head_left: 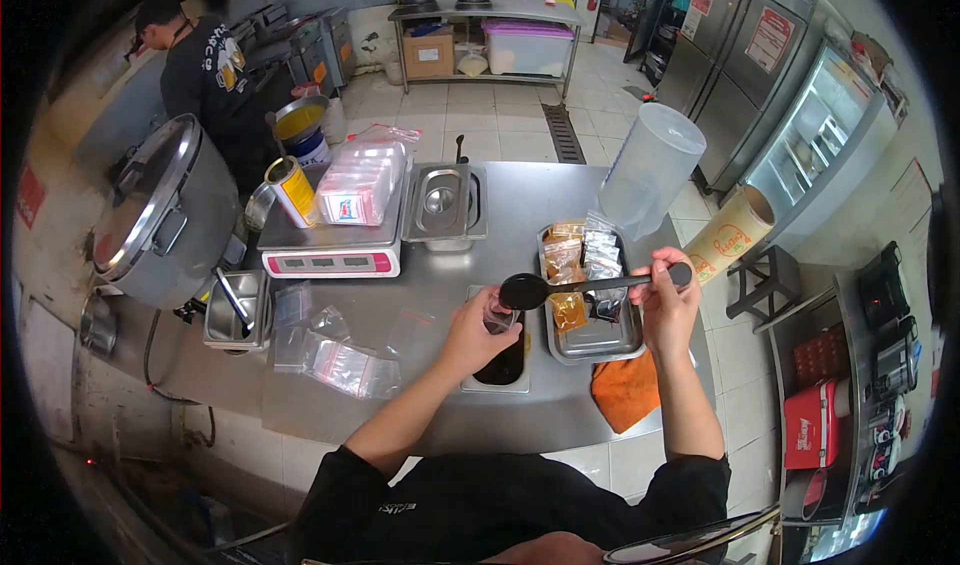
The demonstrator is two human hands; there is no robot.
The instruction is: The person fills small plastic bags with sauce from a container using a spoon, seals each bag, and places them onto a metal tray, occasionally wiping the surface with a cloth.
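In my right hand is the handle of a black ladle, its fingers closed round the far end. The ladle's bowl, dark inside, is over my left hand. That hand grips a small clear plastic bag, partly hidden by the fingers and the ladle. Below my hands stands a metal pan with dark contents. Beside it, a metal tray holds several small filled bags, some amber, some dark. Empty clear zip bags lie on the steel counter to the left.
A scale bears a yellow can and packs of bags. Around the counter are a lidded metal pan, a tall clear container, an orange cloth and a large pot. Another person stands at the back left.
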